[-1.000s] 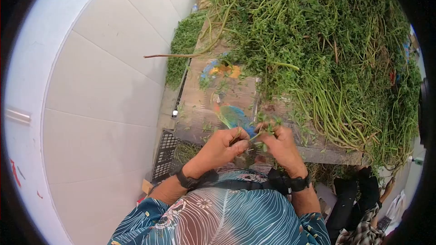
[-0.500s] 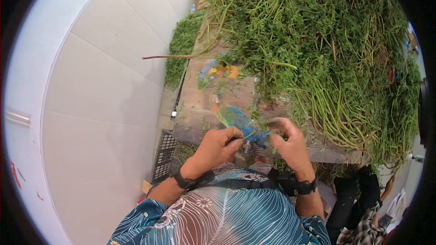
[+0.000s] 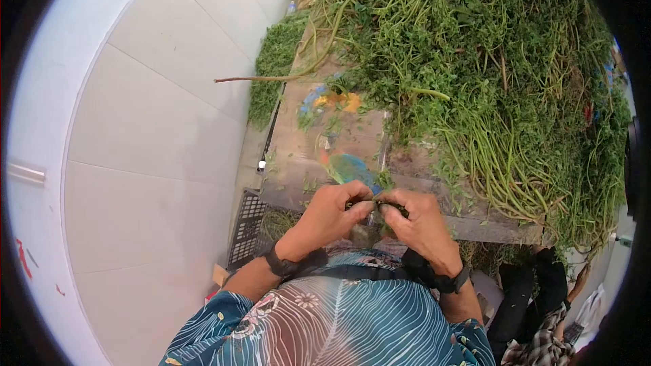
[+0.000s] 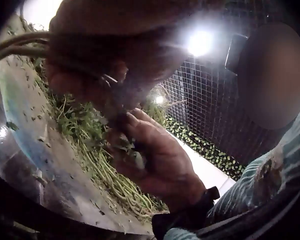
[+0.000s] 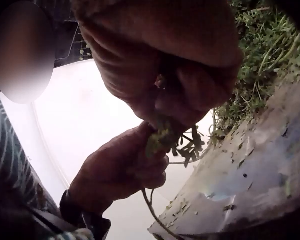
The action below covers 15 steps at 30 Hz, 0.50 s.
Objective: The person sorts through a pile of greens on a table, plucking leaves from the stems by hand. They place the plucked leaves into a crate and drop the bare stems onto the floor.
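Observation:
Both hands meet at the near edge of the table, fingertips almost touching. The left hand (image 3: 333,213) pinches a thin stem between thumb and curled fingers; in the right wrist view stems (image 5: 151,207) hang below that hand. The right hand (image 3: 419,220) pinches green leafy bits against the same spot, and leaves (image 5: 190,146) stick out beneath its fingers in the right wrist view. How much each hand holds is hidden by the fingers. Beyond them lies a large heap of green leafy stems (image 3: 468,61).
Loose leaves dot the table (image 3: 298,169). One long stem (image 3: 254,80) juts past its left edge. More greens (image 3: 278,47) lie at the left by a pale wall (image 3: 156,129). A black crate (image 3: 245,230) stands below left; another person's dark-clothed legs (image 3: 519,291) are at lower right.
The right hand, which was apart from the left half a second ago with fingers spread, has come in against the left fingertips. The left hand has shifted slightly rightward.

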Motion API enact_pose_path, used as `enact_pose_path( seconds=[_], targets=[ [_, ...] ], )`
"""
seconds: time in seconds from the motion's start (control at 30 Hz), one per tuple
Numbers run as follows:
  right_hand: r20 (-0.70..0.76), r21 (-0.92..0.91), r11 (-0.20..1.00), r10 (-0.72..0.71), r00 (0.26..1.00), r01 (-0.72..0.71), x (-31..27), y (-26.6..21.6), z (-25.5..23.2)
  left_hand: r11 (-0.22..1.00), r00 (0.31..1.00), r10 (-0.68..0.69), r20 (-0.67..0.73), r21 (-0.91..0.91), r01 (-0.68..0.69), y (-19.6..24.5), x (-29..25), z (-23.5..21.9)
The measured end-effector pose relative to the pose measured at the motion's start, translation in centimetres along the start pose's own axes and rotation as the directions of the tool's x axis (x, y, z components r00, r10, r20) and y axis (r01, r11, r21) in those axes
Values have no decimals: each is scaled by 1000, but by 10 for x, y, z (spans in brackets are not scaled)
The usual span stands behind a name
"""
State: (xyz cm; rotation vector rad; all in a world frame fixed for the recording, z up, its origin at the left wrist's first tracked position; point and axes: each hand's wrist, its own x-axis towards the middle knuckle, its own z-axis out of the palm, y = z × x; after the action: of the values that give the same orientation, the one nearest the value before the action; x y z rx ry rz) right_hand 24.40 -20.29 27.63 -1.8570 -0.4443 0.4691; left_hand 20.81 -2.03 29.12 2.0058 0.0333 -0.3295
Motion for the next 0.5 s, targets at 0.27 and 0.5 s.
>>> enact_pose_path(
  seconds=[0.27,0.5],
  targets=[
    [-185,273,930,302,935,-246,3,24,3,984,986,162,-44,-68,-165,-16,4,13],
    [-109,429,841,410,905,-330,-15,18,-26,991,996,-17,83,-129,27,-10,6,7]
  ],
)
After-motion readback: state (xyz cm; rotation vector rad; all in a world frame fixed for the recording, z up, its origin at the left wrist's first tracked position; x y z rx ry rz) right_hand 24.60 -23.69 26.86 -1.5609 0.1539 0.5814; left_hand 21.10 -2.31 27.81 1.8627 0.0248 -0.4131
